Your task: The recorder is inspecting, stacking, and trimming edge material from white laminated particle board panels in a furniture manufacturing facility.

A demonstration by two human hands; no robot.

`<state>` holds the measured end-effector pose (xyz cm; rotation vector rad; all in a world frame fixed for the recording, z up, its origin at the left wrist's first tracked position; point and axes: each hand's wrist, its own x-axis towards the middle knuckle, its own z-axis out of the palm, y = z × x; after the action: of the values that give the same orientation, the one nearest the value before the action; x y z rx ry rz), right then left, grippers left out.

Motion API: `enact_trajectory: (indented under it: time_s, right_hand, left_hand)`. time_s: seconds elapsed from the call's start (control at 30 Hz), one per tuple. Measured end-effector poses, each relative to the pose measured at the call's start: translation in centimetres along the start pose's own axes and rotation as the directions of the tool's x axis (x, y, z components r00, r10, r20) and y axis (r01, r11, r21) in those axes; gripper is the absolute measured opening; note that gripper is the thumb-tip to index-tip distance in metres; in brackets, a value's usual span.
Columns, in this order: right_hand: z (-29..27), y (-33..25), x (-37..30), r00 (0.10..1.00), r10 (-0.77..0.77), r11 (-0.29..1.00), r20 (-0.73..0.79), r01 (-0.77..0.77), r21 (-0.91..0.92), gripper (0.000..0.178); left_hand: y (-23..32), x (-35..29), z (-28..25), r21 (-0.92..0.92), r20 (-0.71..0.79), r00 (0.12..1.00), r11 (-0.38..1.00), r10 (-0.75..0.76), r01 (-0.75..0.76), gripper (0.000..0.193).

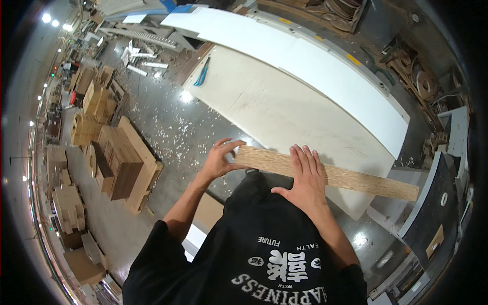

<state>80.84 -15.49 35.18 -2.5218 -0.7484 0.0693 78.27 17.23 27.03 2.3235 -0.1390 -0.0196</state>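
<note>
A long, narrow wood-coloured board lies across in front of my body, slanting down to the right. Its left end sits between the thumb and fingers of my left hand. My right hand rests flat on the board right of its middle, fingers stretched out together and thumb apart. The board's right end reaches past the near corner of a pale worktable. The underside of the board is hidden.
A blue-handled cutting tool lies at the table's far left. White panels run along the far side. Wooden panels are stacked on a pallet at left. White scraps litter the floor, and a dark curved machine part stands at right.
</note>
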Motion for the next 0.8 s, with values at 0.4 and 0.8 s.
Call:
enact_trajectory:
  time_s: [0.4,0.8]
  right_hand:
    - [6.9,0.2,3.1,0.998,0.038,0.945,0.058,-0.017,-0.326,0.079]
    - [7.4,0.5,2.4,0.988,0.094,0.905,0.124,-0.033,-0.424,0.086]
  left_hand:
    - [-3.6,4.0,-2.5,-0.231,0.138,0.951,0.943,0.276,-0.24,0.11]
    - [-33.9,25.9,-10.0,0.588,-0.514,0.858,0.731,0.007,0.346,0.063]
